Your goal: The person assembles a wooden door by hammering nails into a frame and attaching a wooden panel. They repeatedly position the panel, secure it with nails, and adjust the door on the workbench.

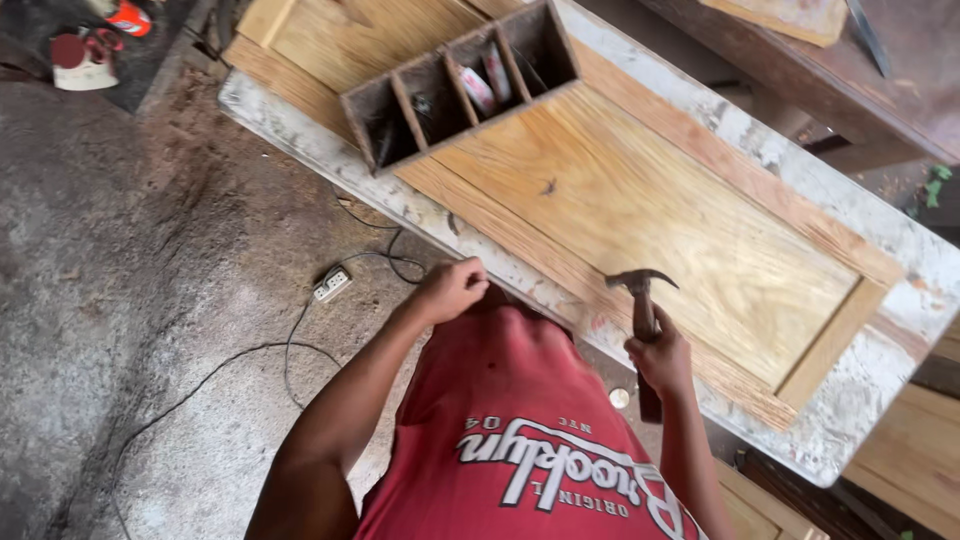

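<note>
A claw hammer (642, 298) with a dark metal head and brown handle stands upright in my right hand (660, 355), its head just above the near edge of a framed wooden door panel (640, 200). The panel lies flat on a worn white workbench (880, 370). My left hand (452, 288) is closed at the bench's near edge, fingers curled; whether it pinches something small I cannot tell. My red printed shirt fills the bottom of the view.
A dark wooden box with several compartments (460, 85) holding small tools sits on the panel's far end. A white power strip (331, 284) with black cables lies on the dusty concrete floor. More boards (915, 455) lean at the right.
</note>
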